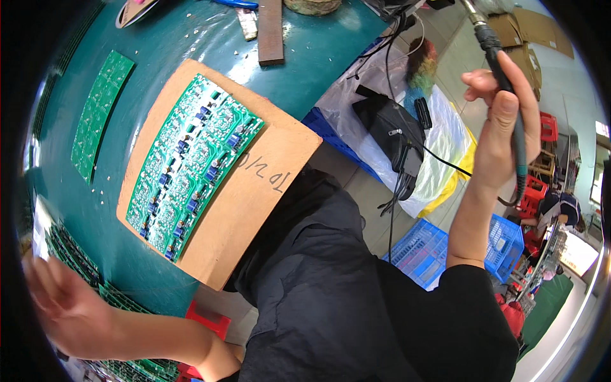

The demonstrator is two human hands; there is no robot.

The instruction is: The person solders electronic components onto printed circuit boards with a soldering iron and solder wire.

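My right hand (pixel 506 121) is closed around the grip of a soldering iron (pixel 489 39), raised at the upper right with its metal end pointing up. My left hand (pixel 67 305) is at the lower left, beside a row of green circuit boards (pixel 70 251); its fingers are smeared, so what they hold, if anything, does not show. Between my hands, a green circuit board panel (pixel 172 184) with several dark blue parts rests on a brown board (pixel 254 191) bearing handwriting. Another green circuit board (pixel 102 114) lies flat on the far left, touched by neither hand.
A teal table (pixel 299 51) carries a dark brown bar (pixel 270 32) at its far side, with small crumbs scattered about. Right of it are a black bag (pixel 391 127) on plastic sheeting, loose cables, and a blue crate (pixel 420 251) on the floor. Red stools (pixel 533 194) stand farther off.
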